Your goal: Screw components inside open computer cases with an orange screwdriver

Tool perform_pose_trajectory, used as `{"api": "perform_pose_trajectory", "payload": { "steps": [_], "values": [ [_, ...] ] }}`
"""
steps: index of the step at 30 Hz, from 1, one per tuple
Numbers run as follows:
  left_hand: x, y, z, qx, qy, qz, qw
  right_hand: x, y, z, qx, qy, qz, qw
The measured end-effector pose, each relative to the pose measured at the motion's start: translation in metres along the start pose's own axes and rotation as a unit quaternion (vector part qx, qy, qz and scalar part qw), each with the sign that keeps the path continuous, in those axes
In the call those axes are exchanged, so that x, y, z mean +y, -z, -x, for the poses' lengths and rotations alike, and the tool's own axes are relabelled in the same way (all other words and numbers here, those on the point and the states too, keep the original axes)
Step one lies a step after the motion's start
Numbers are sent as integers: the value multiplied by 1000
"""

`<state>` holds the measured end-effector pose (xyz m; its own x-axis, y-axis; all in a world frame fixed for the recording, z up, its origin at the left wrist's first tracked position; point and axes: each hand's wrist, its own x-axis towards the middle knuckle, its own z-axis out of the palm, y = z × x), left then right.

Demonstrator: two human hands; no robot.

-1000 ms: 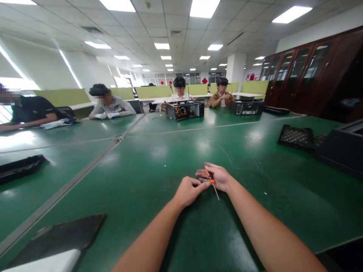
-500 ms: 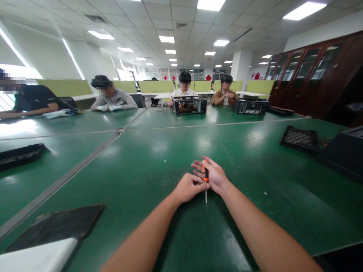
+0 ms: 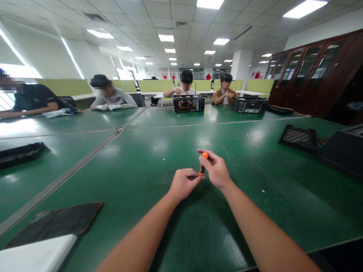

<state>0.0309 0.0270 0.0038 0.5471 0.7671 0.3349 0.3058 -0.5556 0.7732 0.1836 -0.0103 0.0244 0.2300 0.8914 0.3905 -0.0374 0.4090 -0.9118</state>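
An orange and black screwdriver (image 3: 202, 166) stands nearly upright above the green table, between my two hands. My right hand (image 3: 217, 172) is closed round its handle, the thumb along the near side and the orange butt end showing above. Low on the handle, where the shaft begins, the thumb and fingers of my left hand (image 3: 185, 185) pinch together on it. The metal shaft and tip are hidden behind the left fingers.
The green table (image 3: 136, 162) has a metal seam at left. Near left lie a dark mat (image 3: 56, 223) and a white object (image 3: 39, 253). Black panels and a dark case (image 3: 346, 151) flank me. Across, people sit; an open computer case (image 3: 189, 104) stands before one.
My right fingers have gone from spread to curled round the handle. The screwdriver's shaft, visible before, is now hidden. Across the table, a person's arm has risen over the open case.
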Motion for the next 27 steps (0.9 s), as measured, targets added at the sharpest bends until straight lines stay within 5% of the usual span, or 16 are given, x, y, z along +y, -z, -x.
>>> {"api": "perform_pose_trajectory", "payload": {
  "steps": [3,7,15,27],
  "values": [
    [4,1,2,42,-37,-30,998,-16,-2,8,-19,91,58,994],
    [5,-3,4,31,-67,-46,996,-20,-5,14,-40,145,121,981],
    [9,1,5,60,-74,-92,991,-18,0,16,3,167,163,972],
    [4,4,4,21,-79,-104,991,-13,0,16,-40,142,184,972]
  ]
}}
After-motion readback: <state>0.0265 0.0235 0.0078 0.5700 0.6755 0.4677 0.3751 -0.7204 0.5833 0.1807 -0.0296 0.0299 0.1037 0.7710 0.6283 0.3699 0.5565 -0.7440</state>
